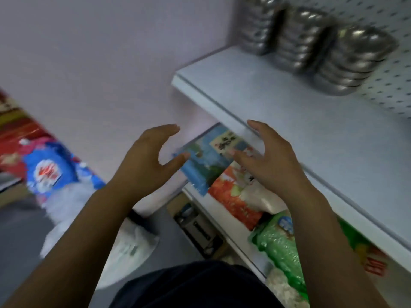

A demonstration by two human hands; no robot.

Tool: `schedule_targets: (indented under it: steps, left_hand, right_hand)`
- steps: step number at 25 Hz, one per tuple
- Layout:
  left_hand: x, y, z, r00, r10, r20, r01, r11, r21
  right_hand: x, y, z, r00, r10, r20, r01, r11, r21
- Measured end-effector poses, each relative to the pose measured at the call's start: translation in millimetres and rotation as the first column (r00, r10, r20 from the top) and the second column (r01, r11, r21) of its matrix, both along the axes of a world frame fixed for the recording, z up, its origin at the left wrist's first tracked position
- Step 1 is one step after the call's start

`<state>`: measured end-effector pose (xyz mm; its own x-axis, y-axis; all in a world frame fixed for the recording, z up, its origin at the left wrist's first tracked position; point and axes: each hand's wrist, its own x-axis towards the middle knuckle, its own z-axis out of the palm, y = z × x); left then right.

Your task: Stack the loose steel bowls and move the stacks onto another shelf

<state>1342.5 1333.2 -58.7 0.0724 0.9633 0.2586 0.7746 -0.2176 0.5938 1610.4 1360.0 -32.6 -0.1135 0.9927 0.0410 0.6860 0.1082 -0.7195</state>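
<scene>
Head view, motion-blurred: three stacks of steel bowls (302, 41) stand at the far right of a white shelf (266, 103), against the pegboard (389, 90). The left hand (146, 165) and right hand (273, 161) hover by the shelf's near edge, well apart from the stacks, palms facing, fingers spread wide, holding nothing. This looks like a pause between carries. Next, both hands would have to close around a stack's sides.

Printing on the blue packet (206, 163) and the blue bag (47, 172) is too blurred to read.
</scene>
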Motion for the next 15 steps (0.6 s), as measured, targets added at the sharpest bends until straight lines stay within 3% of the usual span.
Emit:
schedule_targets:
  steps: [5,8,12,15]
  left_hand:
    - [-102.4,-117.4,-28.2,0.953,0.302,-0.022,-0.303,0.949,-0.083]
    - [-148.8,-190.8,-37.3,0.873,0.487,-0.023,-0.484,0.859,-0.169]
    - [-203.9,-287.2,-38.1,0.742,0.667,-0.067,-0.665,0.72,-0.198]
    - [-232.1,-358.3,-23.7,0.563,0.825,-0.052,-0.818,0.548,-0.173]
  right_hand:
    - [-113.6,-41.0,-32.7,0.966,0.259,-0.015,-0.259,0.963,-0.077]
    - [-185.0,-70.9,-44.7,0.911,0.413,-0.012,-0.411,0.901,-0.139]
    - [-282.8,-118.0,-60.5,0.771,0.635,-0.041,-0.629,0.75,-0.204]
    - [-356.4,-159.2,-61.1,0.604,0.796,-0.047,-0.787,0.586,-0.194]
